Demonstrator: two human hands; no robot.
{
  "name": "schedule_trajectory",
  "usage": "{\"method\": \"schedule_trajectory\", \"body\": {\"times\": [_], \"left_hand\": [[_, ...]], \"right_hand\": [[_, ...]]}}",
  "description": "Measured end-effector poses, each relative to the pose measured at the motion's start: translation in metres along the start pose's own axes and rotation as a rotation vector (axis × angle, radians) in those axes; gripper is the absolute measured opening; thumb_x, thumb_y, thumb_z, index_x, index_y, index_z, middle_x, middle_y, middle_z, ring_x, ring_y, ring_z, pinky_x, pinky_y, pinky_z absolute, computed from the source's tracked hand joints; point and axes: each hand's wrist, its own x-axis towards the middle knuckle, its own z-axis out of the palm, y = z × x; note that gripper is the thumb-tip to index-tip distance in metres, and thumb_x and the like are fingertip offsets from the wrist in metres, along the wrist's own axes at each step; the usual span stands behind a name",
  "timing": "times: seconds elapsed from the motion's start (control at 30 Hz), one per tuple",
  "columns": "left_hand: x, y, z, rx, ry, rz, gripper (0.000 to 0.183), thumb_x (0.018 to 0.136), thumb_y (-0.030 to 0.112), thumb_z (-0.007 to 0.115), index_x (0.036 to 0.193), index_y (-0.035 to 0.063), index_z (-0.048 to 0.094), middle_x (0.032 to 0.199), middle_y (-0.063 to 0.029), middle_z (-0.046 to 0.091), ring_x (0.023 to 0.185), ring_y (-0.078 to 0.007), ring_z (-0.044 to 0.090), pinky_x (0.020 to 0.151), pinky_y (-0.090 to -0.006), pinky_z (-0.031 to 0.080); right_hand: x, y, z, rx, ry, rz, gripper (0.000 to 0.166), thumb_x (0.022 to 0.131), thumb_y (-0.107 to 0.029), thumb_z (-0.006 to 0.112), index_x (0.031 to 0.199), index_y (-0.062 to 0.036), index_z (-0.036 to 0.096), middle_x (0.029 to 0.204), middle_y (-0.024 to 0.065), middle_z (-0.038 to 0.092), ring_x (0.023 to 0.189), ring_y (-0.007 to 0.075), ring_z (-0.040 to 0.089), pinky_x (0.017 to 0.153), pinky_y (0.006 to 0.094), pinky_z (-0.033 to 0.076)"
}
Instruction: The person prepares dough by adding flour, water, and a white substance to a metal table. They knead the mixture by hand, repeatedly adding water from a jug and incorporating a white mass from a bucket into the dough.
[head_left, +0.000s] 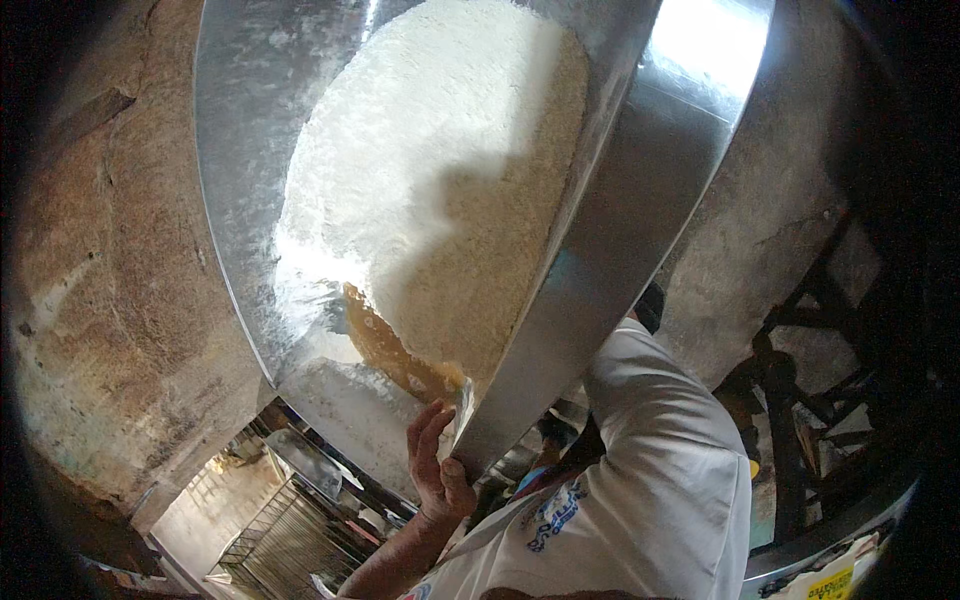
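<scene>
Below me a large metal trough (574, 277) holds a big mound of white flour (405, 127). A strip of brown liquid (386, 349) lies along the mound's near edge. My left hand (442, 465) is at the trough's near corner. Its fingers are slightly bent over the inner side, close to the end of the liquid, and the thumb is by the outer wall. Whether it grips the rim or only rests there is unclear. My right arm, in a white sleeve (667, 450), goes behind the trough's wall, and my right hand is out of view.
A stained, worn floor (120, 247) surrounds the trough. A metal rack (292, 532) stands at the lower left. Dark frame-like shapes (802, 390) are at the right. Near the lower right edge is a package with a yellow label (831, 585) bearing writing.
</scene>
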Motion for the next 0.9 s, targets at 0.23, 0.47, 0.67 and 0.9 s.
{"method": "schedule_trajectory", "body": {"times": [0.23,0.47,0.67,0.9], "left_hand": [[0.002,0.002,0.001,-0.036,-0.009,0.017,0.067,0.095,0.053,0.035,0.117,-0.0059,0.057,0.123,-0.0294,0.052,0.116,-0.0416,0.05,0.099,-0.0493,0.037],[-0.001,-0.009,-0.001,0.006,-0.045,0.097,0.055,0.095,0.041,0.04,0.118,-0.0058,0.054,0.121,-0.0294,0.052,0.113,-0.044,0.051,0.098,-0.048,0.038],[-0.002,0.012,-0.011,-0.002,-0.017,0.127,0.046,0.096,0.033,0.044,0.12,-0.0051,0.052,0.117,-0.0288,0.053,0.109,-0.0437,0.053,0.095,-0.0464,0.041],[-0.017,0.008,-0.015,0.093,0.161,0.24,0.046,0.094,0.028,0.052,0.129,-0.0015,0.046,0.129,-0.0246,0.046,0.118,-0.0413,0.046,0.098,-0.0471,0.039]], "right_hand": [[0.003,-0.003,0.012,0.302,0.019,-0.001,0.036,0.091,-0.021,0.058,0.121,-0.0025,0.054,0.116,0.0147,0.058,0.105,0.0322,0.055,0.089,0.0458,0.044],[-0.063,0.005,-0.004,0.796,0.011,-0.137,0.034,0.089,-0.021,0.062,0.115,0.0002,0.059,0.107,0.0141,0.064,0.096,0.0314,0.06,0.085,0.0426,0.047],[-0.176,0.038,-0.05,0.855,0.112,-0.183,0.034,0.088,-0.027,0.064,0.108,0.0003,0.062,0.104,0.0187,0.067,0.095,0.034,0.064,0.083,0.0414,0.048],[-0.38,-0.012,-0.177,-0.168,0.194,-0.365,0.034,0.086,-0.036,0.062,0.099,-0.0048,0.063,0.095,0.021,0.064,0.094,0.0417,0.061,0.081,0.0504,0.047]]}}
